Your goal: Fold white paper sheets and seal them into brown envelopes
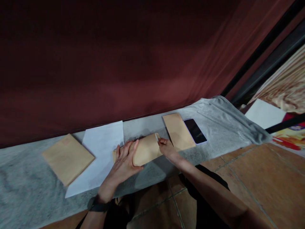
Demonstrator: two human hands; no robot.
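Observation:
A brown envelope (146, 149) lies on the grey cloth (28, 187) in the middle. My left hand (125, 159) wraps round the envelope's left end, fingers curled over its top edge. My right hand (166, 148) pinches the envelope's right end, where a bit of white paper (156, 137) sticks out. A watch (98, 205) is on my left wrist.
A sheet of white paper (100, 143) lies left of the hands, with another brown envelope (68, 158) further left. A third brown envelope (178, 131) and a black phone (194, 130) lie to the right. A dark red curtain (119, 57) hangs behind. Tiled floor (262, 178) is at right.

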